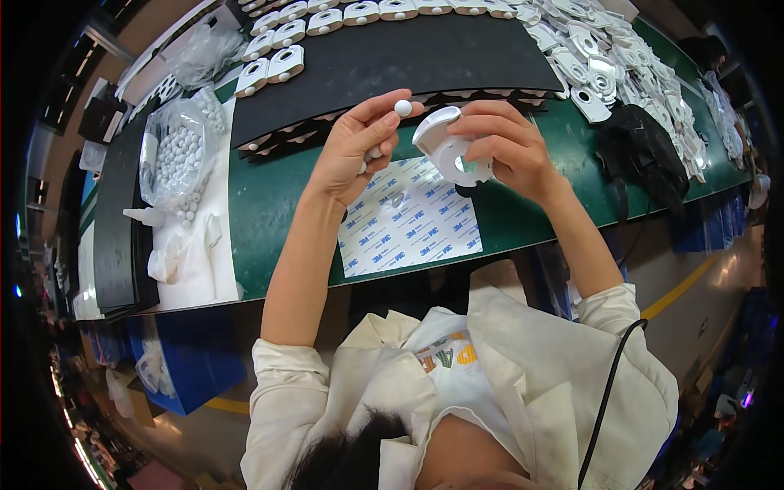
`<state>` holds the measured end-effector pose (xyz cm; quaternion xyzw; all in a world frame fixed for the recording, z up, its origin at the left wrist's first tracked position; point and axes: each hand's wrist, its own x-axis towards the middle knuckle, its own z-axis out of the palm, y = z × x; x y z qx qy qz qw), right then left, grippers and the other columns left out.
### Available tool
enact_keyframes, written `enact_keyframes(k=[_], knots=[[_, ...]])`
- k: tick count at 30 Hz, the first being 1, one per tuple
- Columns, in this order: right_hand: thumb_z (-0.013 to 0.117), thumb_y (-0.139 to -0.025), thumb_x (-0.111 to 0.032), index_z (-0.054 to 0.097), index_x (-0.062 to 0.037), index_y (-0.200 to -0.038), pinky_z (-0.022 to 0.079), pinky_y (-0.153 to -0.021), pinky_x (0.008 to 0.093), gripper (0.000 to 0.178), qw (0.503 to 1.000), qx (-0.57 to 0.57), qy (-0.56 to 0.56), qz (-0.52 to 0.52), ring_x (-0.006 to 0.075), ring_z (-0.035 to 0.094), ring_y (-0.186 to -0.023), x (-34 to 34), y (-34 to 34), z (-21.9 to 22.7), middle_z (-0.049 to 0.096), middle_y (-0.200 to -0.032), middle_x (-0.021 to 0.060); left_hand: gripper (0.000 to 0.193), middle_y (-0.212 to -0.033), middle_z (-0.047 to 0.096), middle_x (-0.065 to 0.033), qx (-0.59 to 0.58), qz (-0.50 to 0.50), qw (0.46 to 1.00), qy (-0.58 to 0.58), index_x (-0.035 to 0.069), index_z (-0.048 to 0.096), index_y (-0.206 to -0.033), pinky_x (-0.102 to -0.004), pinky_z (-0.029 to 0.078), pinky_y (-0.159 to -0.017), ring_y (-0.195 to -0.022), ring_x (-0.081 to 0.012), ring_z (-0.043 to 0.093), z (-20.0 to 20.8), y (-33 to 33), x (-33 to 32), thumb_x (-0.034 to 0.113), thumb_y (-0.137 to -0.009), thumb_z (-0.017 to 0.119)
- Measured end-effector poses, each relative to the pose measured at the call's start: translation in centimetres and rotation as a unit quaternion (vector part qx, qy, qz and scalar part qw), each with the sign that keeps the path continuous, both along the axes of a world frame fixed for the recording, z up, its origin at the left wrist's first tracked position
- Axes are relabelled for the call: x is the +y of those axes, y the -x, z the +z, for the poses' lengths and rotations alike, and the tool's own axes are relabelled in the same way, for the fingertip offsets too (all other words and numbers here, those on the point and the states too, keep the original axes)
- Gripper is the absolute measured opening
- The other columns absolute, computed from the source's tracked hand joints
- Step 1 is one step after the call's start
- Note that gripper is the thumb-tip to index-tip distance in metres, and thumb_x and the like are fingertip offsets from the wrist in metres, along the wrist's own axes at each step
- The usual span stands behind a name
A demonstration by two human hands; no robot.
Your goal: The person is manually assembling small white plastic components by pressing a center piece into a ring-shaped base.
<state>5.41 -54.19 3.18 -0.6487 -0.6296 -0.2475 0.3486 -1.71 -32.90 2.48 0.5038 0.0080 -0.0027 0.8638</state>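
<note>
Between the thumb and forefinger of my left hand [355,147] is a small white ball [403,108]. More white balls [373,153] are tucked under its curled fingers. My right hand [510,147] grips a white plastic housing [447,147] with a raised curved rim and a round hole, tilted toward the left hand. The ball and the housing are close but apart. Below both hands lies a white sheet with blue print [408,220], flat on the green table [269,220].
Ahead is a black foam board [408,61] with white housings [286,63] lined along its far and left edges. Loose white parts [588,61] are heaped at far right, beside a black mesh bag [645,151]. A plastic bag of white balls [175,155] lies at left.
</note>
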Motion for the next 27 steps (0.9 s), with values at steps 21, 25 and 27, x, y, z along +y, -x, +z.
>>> enact_keyframes(k=[21,25,27], knots=[[0.045,-0.093,-0.010,0.042,-0.0107,-0.116,0.042,-0.086,0.0308,0.024,0.667,0.700,-0.149,0.207,0.0157,0.054,-0.094,1.7,0.8,-3.3,0.056,-0.105,0.0073,0.019,-0.061,0.054,0.0029,0.042,0.003,0.989,-0.142,0.005,0.068,-0.083,-0.0171,0.026,-0.043,-0.051,-0.0033,0.040,-0.4,0.2,-0.9,0.013,-0.068,0.076],[0.045,-0.093,-0.010,0.041,-0.0112,-0.116,0.042,-0.084,0.0301,0.024,0.671,0.696,-0.140,0.212,0.0159,0.054,-0.094,1.7,0.9,-3.2,0.056,-0.104,0.0067,0.018,-0.058,0.052,0.0023,0.061,-0.012,0.989,-0.137,0.005,0.067,-0.078,-0.0178,0.027,-0.043,-0.050,-0.0043,0.040,-0.4,0.2,-0.7,0.014,-0.066,0.077],[0.045,-0.093,-0.011,0.041,-0.0110,-0.116,0.041,-0.084,0.0306,0.023,0.665,0.708,-0.129,0.198,0.0168,0.054,-0.094,1.8,1.0,-3.2,0.056,-0.103,0.0069,0.018,-0.058,0.052,0.0020,0.061,-0.019,0.989,-0.130,0.004,0.066,-0.076,-0.0179,0.027,-0.043,-0.049,-0.0047,0.040,-0.7,0.1,-0.6,0.013,-0.066,0.077]])
